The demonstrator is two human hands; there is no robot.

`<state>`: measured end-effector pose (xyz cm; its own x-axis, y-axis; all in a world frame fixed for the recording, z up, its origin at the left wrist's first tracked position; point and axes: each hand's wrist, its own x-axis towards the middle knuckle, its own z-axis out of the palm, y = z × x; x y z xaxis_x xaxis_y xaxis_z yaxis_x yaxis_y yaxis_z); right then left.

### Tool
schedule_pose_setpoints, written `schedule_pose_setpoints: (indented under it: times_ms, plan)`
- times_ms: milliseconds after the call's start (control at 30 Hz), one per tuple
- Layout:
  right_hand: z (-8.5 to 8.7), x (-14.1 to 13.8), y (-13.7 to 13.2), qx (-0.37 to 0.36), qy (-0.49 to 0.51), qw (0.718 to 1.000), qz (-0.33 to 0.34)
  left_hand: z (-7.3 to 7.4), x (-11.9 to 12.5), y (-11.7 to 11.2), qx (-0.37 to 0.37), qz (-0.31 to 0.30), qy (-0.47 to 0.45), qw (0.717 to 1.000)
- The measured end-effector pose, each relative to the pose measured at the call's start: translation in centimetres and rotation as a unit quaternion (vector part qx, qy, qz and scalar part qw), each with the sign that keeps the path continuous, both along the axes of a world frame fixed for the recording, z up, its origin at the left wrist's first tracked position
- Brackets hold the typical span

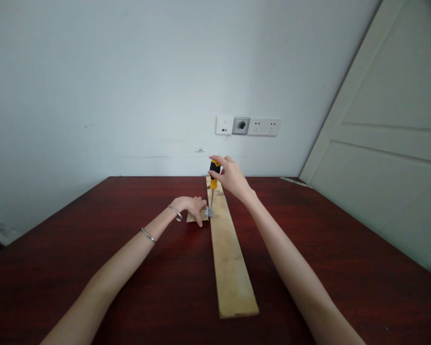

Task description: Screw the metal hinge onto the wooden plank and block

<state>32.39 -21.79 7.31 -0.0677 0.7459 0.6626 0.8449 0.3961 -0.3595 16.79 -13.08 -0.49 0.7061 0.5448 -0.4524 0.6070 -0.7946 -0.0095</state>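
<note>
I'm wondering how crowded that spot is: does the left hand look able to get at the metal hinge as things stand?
Probably yes: the left hand rests on the short board, right beside the hinge; only the screwdriver in the right hand seems to crowd its right side.

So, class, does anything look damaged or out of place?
Yes. Dark scuffs mar the plain white wall above the dark red wooden table, and a thin pale strip lies slanted at the table's far right corner, away from the long pale wooden board.
</note>
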Motion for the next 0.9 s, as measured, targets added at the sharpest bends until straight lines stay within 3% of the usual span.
schedule_pose_setpoints:
  times_ms: [900]
  plan:
    - [-0.7,-0.9,0.0,0.014,-0.005,1.0,-0.018,0.5,-1.6,-0.6,-0.017,0.007,-0.047,0.999]
